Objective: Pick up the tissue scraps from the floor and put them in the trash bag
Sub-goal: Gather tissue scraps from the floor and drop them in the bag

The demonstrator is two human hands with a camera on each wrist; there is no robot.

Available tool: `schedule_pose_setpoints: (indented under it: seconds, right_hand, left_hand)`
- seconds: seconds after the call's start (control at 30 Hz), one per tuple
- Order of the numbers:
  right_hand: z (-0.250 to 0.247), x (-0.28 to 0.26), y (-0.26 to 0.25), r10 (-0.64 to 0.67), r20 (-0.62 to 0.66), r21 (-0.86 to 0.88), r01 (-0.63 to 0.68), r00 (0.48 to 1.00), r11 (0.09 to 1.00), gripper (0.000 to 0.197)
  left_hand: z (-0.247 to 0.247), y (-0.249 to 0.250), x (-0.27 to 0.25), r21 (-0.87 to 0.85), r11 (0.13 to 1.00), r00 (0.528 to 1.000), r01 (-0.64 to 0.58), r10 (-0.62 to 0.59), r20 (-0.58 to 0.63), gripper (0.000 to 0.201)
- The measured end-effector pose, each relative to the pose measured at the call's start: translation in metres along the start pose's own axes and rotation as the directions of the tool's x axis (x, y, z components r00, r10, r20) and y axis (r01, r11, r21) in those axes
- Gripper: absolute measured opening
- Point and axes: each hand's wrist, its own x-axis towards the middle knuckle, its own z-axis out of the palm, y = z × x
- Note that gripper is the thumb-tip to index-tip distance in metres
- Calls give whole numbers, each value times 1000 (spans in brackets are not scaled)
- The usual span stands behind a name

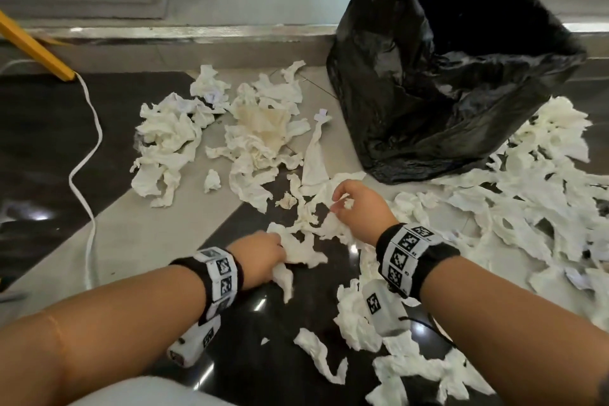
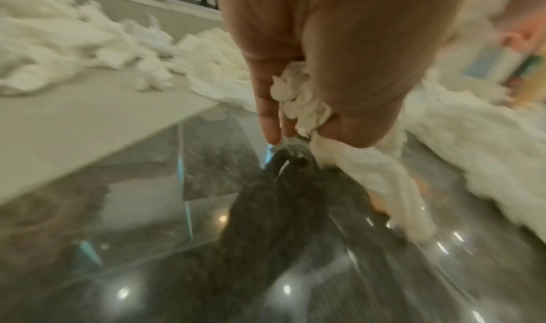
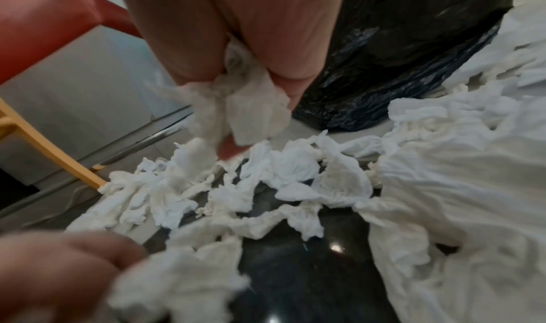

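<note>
- Gathering: left hand [image 1: 260, 257] and right hand [image 1: 359, 204] fingers [image 2: 267, 108] curling around tissue scraps [image 1: 306, 241] on the floor [image 1: 164, 234].
- Bunching tightly before lifting, avoiding dangling strips.
- Carrying to trash bag [image 1: 445, 69], standing open just beyond right fingers.

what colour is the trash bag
Black, glossy and crinkled; the trash bag shows best in the head view.

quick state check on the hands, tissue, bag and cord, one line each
left hand: gripping a tissue scrap, low over the floor
right hand: clutching a wad of tissue
tissue scraps: crumpled, scattered over the floor
trash bag: standing upright, mouth open
white cord: lying loose on the floor
</note>
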Motion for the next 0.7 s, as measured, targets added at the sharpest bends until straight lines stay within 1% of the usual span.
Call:
schedule_pose_setpoints:
  seconds: [0.07,0.13,0.17,0.2,0.23,0.27,0.3,0.33,0.37,0.4,0.43,0.47,0.53,0.57,0.6,0.67,0.7]
  right_hand:
    - [6,4,4,9,48,-80,-5,999,997,7]
    - [15,2,4,-22,137,-232,54,990,971,21]
    - [21,-2,2,-63,208,-316,128,976,940,31]
    - [27,-10,2,-124,322,-396,253,938,882,42]
    - [35,-18,3,-166,493,-460,418,854,783,54]
    - [46,-29,4,-158,675,-477,590,721,652,63]
    - [57,-41,7,-103,817,-439,728,568,527,69]
    - [68,-52,13,-39,892,-393,813,451,430,70]
    - [78,-62,16,6,914,-374,838,405,396,64]
    - [87,-69,21,15,916,-377,849,400,370,56]
    - [93,-70,24,-11,915,-373,855,404,361,47]
    - [95,-68,22,-23,904,-392,847,428,360,39]
    - [91,-56,13,-97,841,-437,775,532,456,29]
    - [87,-46,9,-157,791,-442,729,592,523,27]
    - [81,-39,2,-187,723,-454,662,665,596,25]
    - [66,-22,-6,-165,552,-467,467,817,751,18]
    - [60,-14,-9,-154,458,-448,376,876,811,13]
  left_hand:
    - [-8,-15,-10,-128,988,994,88,-95,-49,11]
    - [-13,-26,-21,-198,969,977,146,-173,-125,10]
    - [-13,-30,-27,-212,964,967,161,-197,-160,13]
    - [-12,-34,-34,-237,957,958,166,-213,-189,19]
    - [-9,-38,-39,-276,946,953,172,-231,-198,29]
    - [-8,-41,-45,-318,933,949,170,-242,-201,38]
    - [-5,-45,-50,-337,925,948,173,-250,-198,41]
    - [-3,-48,-55,-325,929,948,179,-251,-197,37]
    - [-1,-51,-58,-287,938,950,194,-253,-183,29]
    - [0,-53,-61,-242,945,952,218,-261,-163,23]
    - [2,-56,-63,-206,948,950,241,-274,-149,19]
    - [3,-58,-65,-188,946,946,263,-291,-144,16]
    - [4,-62,-67,-206,936,933,284,-320,-166,13]
    - [4,-64,-67,-232,930,927,286,-330,-180,14]
    - [4,-65,-68,-257,925,922,280,-334,-197,16]
    - [2,-66,-65,-278,927,917,252,-321,-238,19]
    - [1,-66,-63,-279,929,919,242,-312,-241,20]
